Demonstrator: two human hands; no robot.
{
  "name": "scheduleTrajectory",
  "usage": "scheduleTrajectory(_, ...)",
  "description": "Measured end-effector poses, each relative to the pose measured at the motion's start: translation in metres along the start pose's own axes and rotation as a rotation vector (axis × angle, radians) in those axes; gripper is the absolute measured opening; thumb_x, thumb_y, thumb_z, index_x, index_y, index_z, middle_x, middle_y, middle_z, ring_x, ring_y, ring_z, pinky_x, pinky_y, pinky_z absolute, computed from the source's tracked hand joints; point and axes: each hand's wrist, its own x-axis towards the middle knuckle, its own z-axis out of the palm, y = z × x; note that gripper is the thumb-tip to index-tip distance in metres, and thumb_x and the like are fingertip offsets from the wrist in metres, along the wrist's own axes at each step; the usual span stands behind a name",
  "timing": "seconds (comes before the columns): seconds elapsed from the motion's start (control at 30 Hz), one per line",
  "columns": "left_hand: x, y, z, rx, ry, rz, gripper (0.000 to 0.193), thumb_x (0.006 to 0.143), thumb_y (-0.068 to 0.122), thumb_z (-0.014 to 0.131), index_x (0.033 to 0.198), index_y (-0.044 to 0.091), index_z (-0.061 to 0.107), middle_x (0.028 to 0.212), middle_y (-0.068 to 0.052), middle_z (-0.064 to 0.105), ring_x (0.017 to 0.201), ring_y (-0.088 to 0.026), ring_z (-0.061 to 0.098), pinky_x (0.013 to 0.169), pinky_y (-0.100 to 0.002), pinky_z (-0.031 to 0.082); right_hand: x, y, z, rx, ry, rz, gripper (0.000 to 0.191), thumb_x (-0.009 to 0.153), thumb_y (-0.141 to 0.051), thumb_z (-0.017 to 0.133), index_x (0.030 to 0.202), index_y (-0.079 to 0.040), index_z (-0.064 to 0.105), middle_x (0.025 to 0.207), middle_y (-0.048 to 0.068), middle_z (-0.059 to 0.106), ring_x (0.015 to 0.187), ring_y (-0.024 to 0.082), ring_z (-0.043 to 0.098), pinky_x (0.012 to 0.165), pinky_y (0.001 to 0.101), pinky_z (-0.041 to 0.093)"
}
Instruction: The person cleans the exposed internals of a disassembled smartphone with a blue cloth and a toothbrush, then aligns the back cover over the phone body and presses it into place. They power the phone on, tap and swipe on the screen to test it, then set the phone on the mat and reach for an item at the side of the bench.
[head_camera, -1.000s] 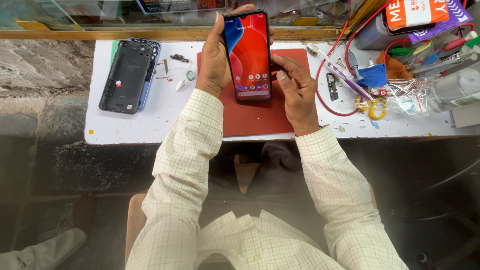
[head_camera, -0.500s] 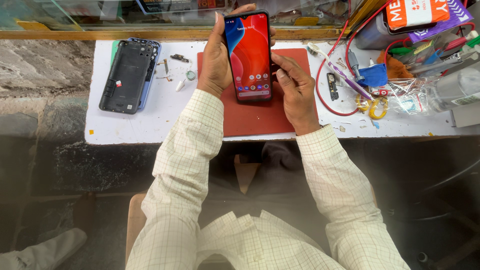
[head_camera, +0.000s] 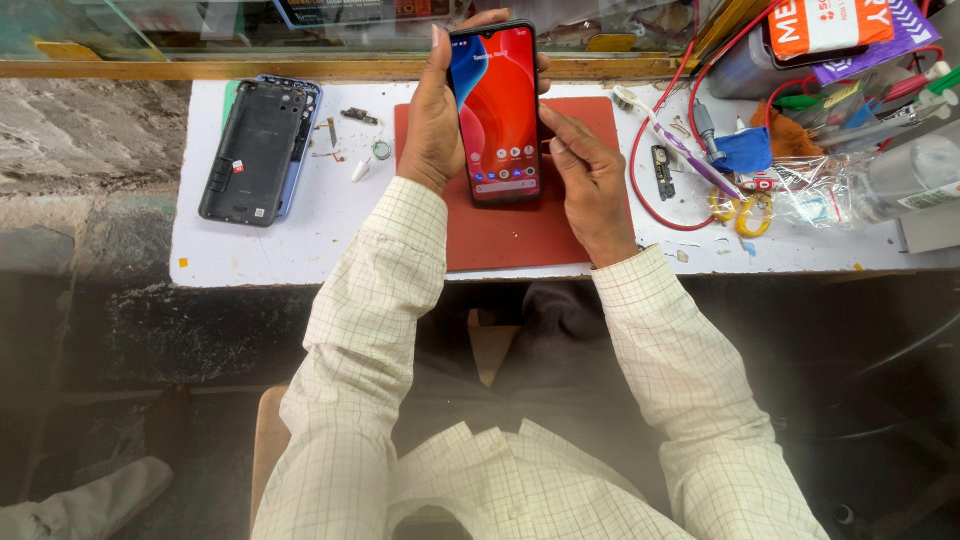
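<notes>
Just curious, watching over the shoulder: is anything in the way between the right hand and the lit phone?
Nothing visible. The left hand holds the phone upright over the red mat, and the right hand is right beside it, fingertips at its right edge. The tools and red wire lie further right.

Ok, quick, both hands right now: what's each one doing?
Left hand: closed around the lit smartphone, holding it up.
Right hand: holds nothing; fingers at the phone's right edge.
</notes>
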Motion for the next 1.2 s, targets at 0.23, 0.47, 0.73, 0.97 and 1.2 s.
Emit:
scheduleTrajectory(0.23,0.000,0.002,-0.002,-0.056,-0.027,-0.013,0.063,0.111,0.055,0.030,0.147,0.008,0.051,0.130,-0.027,0.068,0.120,-0.038,0.070,0.104,-0.050,0.061,0.000,0.009,0.002,0.117,0.069,0.017,0.029,0.111,-0.008,0.056,0.138,-0.003,0.065,0.140,0.009,0.067,0.129,0.017,0.064,0.112,0.0330,0.054)
scheduleTrajectory(0.47,0.000,0.000,-0.003,-0.051,-0.008,-0.004,0.063,0.112,0.055,0.029,0.147,0.006,0.051,0.130,-0.027,0.067,0.122,-0.038,0.070,0.103,-0.050,0.061,0.000,0.017,0.001,0.196,0.076,0.022,0.029,0.111,-0.008,0.055,0.139,-0.002,0.064,0.138,0.010,0.068,0.128,0.018,0.065,0.112,0.0328,0.053)
scheduleTrajectory(0.73,0.001,0.002,0.000,-0.034,0.008,-0.008,0.063,0.111,0.055,0.028,0.146,0.007,0.051,0.128,-0.028,0.068,0.119,-0.038,0.071,0.105,-0.052,0.062,-0.001,0.012,0.002,0.146,0.058,0.057,0.030,0.112,-0.009,0.053,0.140,-0.004,0.063,0.138,0.007,0.067,0.126,0.016,0.064,0.109,0.0311,0.054)
scheduleTrajectory(0.97,0.000,0.002,0.003,0.025,0.014,-0.003,0.064,0.111,0.057,0.029,0.146,0.009,0.051,0.126,-0.027,0.069,0.114,-0.038,0.073,0.100,-0.051,0.064,-0.001,0.008,0.003,-0.059,0.044,-0.063,0.030,0.113,-0.008,0.052,0.141,-0.005,0.063,0.138,0.009,0.067,0.126,0.018,0.065,0.109,0.0328,0.055)
scheduleTrajectory(1.2,-0.001,0.002,0.004,0.022,0.017,-0.005,0.063,0.110,0.057,0.030,0.145,0.009,0.051,0.126,-0.026,0.069,0.114,-0.038,0.073,0.100,-0.051,0.065,0.000,0.010,0.004,-0.014,0.038,-0.088,0.030,0.114,-0.009,0.052,0.141,-0.004,0.062,0.141,0.011,0.066,0.130,0.020,0.064,0.114,0.0360,0.054)
